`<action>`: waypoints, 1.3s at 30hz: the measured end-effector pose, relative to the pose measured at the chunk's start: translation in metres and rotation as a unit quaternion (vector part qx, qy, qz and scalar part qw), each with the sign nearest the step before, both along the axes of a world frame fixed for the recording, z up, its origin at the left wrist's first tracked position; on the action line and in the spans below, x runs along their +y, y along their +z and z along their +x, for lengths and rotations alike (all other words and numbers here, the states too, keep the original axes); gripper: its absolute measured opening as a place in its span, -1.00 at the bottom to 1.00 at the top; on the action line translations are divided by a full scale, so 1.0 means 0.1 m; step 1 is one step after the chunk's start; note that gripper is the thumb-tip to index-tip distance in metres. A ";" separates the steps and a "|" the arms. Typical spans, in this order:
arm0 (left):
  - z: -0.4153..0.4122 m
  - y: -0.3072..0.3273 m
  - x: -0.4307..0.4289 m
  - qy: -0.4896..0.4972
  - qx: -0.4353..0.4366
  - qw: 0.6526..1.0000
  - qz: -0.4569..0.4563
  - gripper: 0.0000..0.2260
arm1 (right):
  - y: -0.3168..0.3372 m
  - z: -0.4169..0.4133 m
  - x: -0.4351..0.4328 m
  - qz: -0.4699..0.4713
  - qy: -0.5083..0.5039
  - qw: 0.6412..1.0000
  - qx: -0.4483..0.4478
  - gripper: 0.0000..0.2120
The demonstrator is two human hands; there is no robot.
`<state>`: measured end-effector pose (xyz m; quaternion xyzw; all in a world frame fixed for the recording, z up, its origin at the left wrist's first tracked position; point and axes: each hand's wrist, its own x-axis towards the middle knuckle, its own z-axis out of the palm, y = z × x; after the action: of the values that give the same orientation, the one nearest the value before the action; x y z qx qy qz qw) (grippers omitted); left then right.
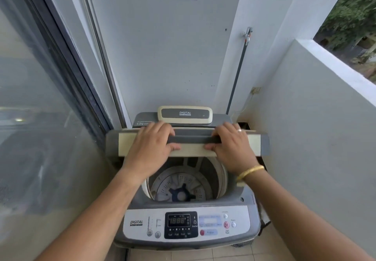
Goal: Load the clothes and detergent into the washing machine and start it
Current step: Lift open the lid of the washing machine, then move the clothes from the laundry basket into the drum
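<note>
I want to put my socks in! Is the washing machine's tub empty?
Empty. The lid is folded up, held by both hands, and the drum shows only its bare pulsator, no clothes.

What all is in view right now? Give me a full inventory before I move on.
washing machine: one, grey and white top-loader, centre, against the back wall
folding lid: one, cream and grey, raised and folded, held above the opening
drum: one, pale with a dark blue hub, no clothes visible inside
control panel: one, white with a black display, front edge of the machine
tap: one, metal, on the wall at upper right, dark hose hanging down from it
sliding glass door: one, dark-framed, left
balcony wall: one, white, right, greenery beyond
left hand: fingers wrapped on the lid
right hand: on the lid, ring and gold bangle
</note>
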<state>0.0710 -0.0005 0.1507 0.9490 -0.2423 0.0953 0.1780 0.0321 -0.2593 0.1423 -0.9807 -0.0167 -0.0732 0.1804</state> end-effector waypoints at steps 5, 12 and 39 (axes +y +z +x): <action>0.60 0.26 -0.14 0.005 -0.042 0.999 -0.004 -0.62 | 0.31 0.57 0.00 -0.021 -0.015 0.999 -0.042 -0.66; 1.31 0.28 -0.29 0.025 -0.087 0.996 0.001 -0.70 | 0.42 1.27 -0.03 -0.065 -0.035 0.996 -0.058 -0.71; 0.23 -0.93 -2.47 -0.143 0.083 0.984 -0.059 -0.92 | -1.25 0.24 -2.37 0.002 -0.128 0.988 -0.084 -0.91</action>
<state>0.0944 -0.2476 0.0573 0.8968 -0.3541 0.0041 0.2651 0.0561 -0.4962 0.0170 -0.9648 0.0942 -0.1780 0.1694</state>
